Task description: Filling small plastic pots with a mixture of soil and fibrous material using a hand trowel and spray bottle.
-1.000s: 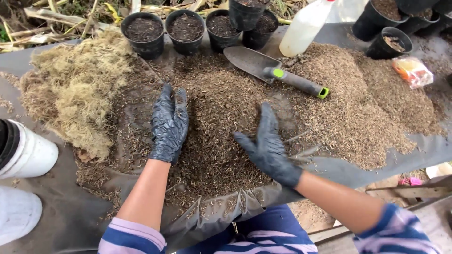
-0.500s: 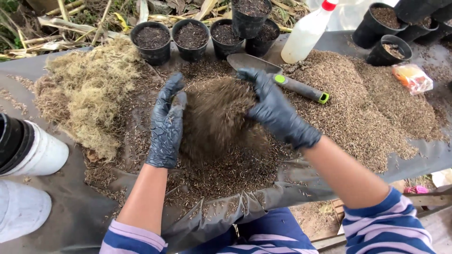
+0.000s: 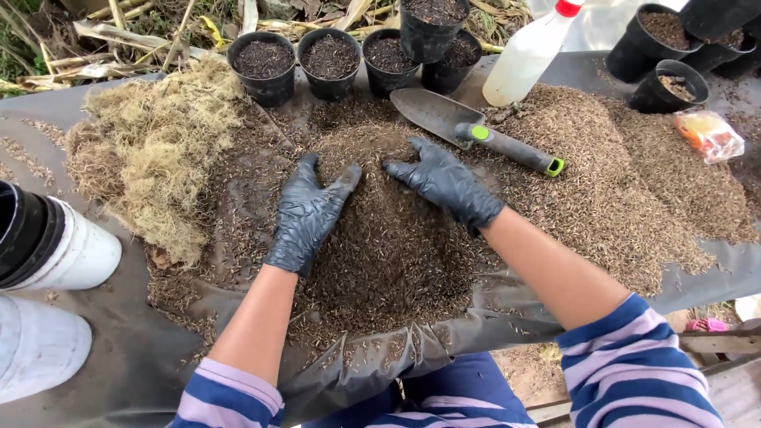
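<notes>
The dark potting mix (image 3: 380, 254) is heaped in a mound at the middle of a grey plastic sheet (image 3: 135, 341), whose crumpled near edge is folded up in front of the person's lap. Striped sleeves are seen at the near edge of the view, with bare forearms reaching away from them. The left hand (image 3: 307, 215), in a black glove, is laid flat on the left slope of the mound, fingers spread and nothing gripped. The right hand (image 3: 444, 181), gloved the same, is pressed palm down on the far right shoulder of the mound, fingers loosely spread and pointing left toward the left hand; nothing is held in it. A small gap is left between the two hands at the crest.

At the near left, two white containers (image 3: 55, 254) are stood on the sheet, the farther one with a black rim. Left of the mound, a pile of pale, straw-coloured fibre (image 3: 151, 150) is spread. To the right, a broad heap of lighter brown husks (image 3: 618, 190) is seen, and a small orange and clear packet (image 3: 709, 135) is lying at its far right side.

Just beyond the right hand, a garden trowel (image 3: 476, 131) with a grey blade and a grey, green-tipped handle is laid across the husks. Farther still, a row of black pots (image 3: 329, 59) filled with dark mix is lined up, with a white bottle (image 3: 527, 55) with a red cap lying tilted to their right and more black pots (image 3: 662, 47) at the far right corner.
</notes>
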